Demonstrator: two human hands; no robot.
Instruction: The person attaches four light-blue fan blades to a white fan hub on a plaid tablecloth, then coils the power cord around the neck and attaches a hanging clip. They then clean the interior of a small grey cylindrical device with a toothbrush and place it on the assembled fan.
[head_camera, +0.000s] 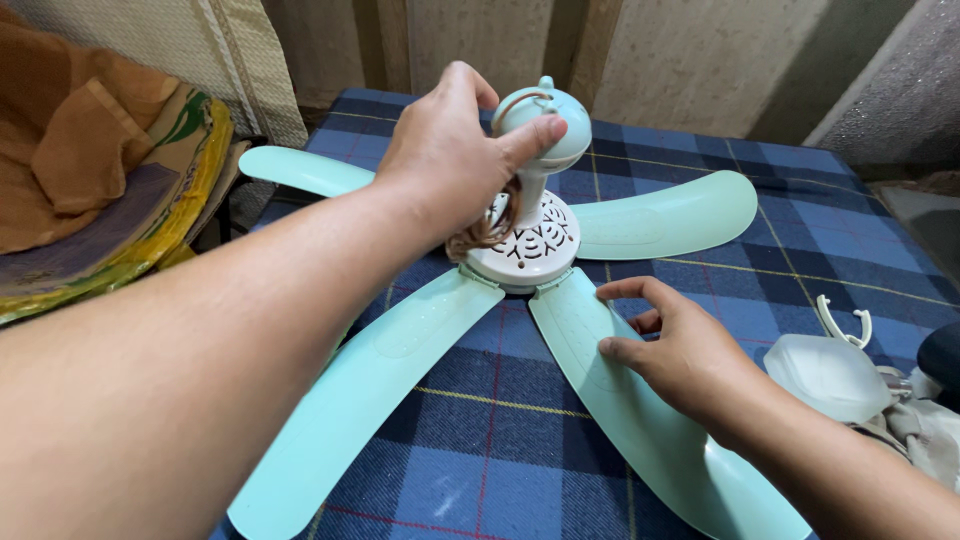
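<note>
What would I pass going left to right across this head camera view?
Folded orange cloth on the stacked mats → left hand gripping the fan's top cap → white fan hub → right hand on a mint blade → translucent white cover.

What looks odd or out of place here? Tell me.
The ceiling fan lies on a plaid cloth instead of hanging. Its brown cord is bunched loosely around the stem. The left hand grips the top; the right hand presses one blade. No damage visible.
</note>
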